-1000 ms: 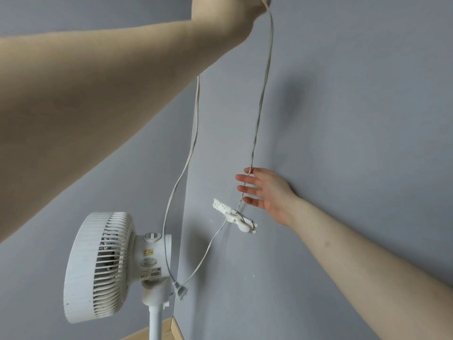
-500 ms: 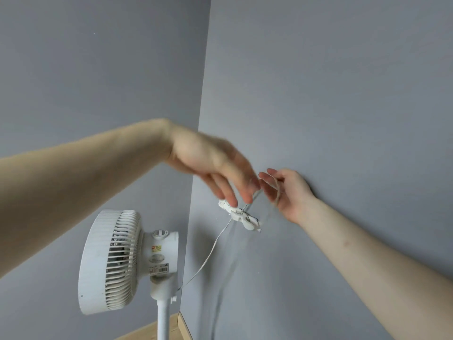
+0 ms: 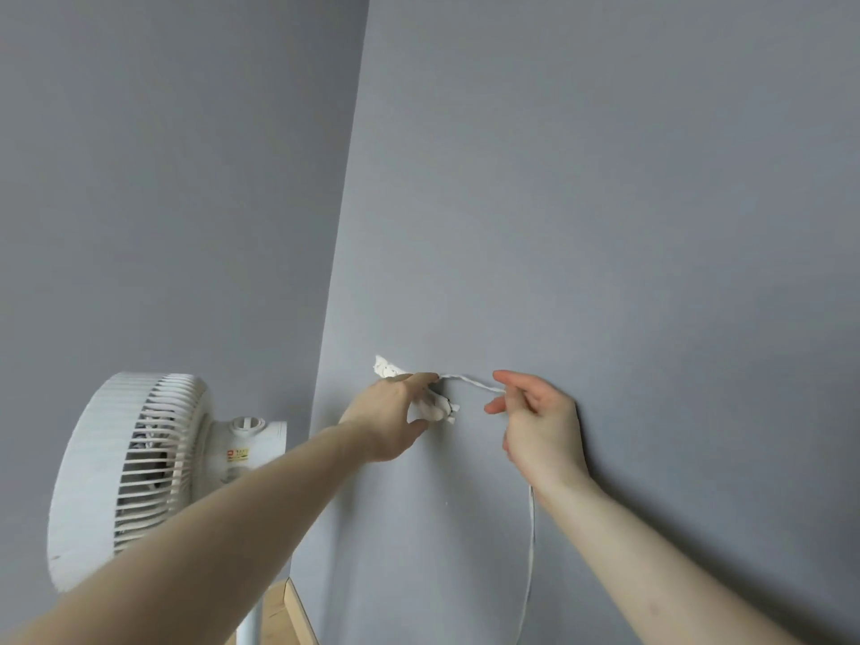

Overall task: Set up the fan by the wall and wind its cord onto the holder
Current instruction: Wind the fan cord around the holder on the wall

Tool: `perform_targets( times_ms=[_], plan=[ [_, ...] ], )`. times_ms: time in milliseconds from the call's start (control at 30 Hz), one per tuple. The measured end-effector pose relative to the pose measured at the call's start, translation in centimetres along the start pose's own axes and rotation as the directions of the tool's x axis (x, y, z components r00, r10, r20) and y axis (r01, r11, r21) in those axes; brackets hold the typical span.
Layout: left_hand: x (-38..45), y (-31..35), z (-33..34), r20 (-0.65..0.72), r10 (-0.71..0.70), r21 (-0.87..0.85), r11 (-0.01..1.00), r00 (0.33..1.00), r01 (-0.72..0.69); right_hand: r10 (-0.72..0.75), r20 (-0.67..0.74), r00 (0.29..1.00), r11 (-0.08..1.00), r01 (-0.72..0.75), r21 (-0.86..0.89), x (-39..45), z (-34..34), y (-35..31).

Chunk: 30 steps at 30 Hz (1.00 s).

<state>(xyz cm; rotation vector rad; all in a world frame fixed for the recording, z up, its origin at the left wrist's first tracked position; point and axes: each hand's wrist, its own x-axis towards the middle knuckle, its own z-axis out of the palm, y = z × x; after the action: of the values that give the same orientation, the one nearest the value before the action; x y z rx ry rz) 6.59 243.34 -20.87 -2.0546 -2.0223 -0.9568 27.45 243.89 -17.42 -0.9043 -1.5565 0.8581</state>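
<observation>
Half a second ago the left hand [image 3: 391,414] hung above the holder [image 3: 419,391] with fingers pointing down at it; now it has dropped to the holder itself, and the right hand [image 3: 540,425] has shifted out to the right with the cord [image 3: 470,380] drawn taut between the two. The holder is a small white fitting fixed to the grey wall [image 3: 605,225] at centre frame, its long axis slanting from upper left to lower right; the left hand covers its middle, so only the two ends show. That hand's fingers curl around it, and I cannot tell whether they pinch the cord there or just steady the fitting. The right hand is closed on the cord, pinching it between thumb and fingers just right of the holder, and the slack falls from below its wrist toward the bottom of the frame. The fan [image 3: 135,472] stands at lower left, close to the corner, its grille facing left. The coming turn, as I judge it, depends on this: the cord runs nearly level rightward from the holder, so the right hand, the farther one, must carry it round the slanted axis while the nearer left hand keeps it seated.
</observation>
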Motion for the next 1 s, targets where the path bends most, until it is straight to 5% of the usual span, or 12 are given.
perform_targets(
  times_ms=[133,333,500,700,1000],
  plan=[
    [0.4,-0.8,1.7,-0.138,0.007,-0.078,0.997,0.990,-0.018,-0.043,0.012,0.999,0.988,0.045,-0.150,-2.0,0.1,3.3],
    [1.2,-1.3,2.8,-0.217,0.057,-0.042,0.997,0.975,-0.067,0.086,0.168,0.982,0.917,-0.012,-0.399,-4.4,2.6,9.1],
    [0.9,-2.0,3.5,-0.255,0.115,-0.020,0.992,0.960,-0.124,0.226,0.228,0.947,0.928,-0.138,-0.345,-4.5,4.5,9.8],
    [0.7,-2.2,4.3,-0.268,0.181,0.043,0.983,0.946,-0.176,-0.010,0.118,0.993,0.951,0.046,-0.306,-5.3,5.3,9.8],
    [1.2,-2.4,4.0,-0.279,0.207,0.005,0.977,0.938,-0.214,-0.059,0.173,0.983,0.888,0.130,-0.440,-5.8,5.1,11.2]
  ],
)
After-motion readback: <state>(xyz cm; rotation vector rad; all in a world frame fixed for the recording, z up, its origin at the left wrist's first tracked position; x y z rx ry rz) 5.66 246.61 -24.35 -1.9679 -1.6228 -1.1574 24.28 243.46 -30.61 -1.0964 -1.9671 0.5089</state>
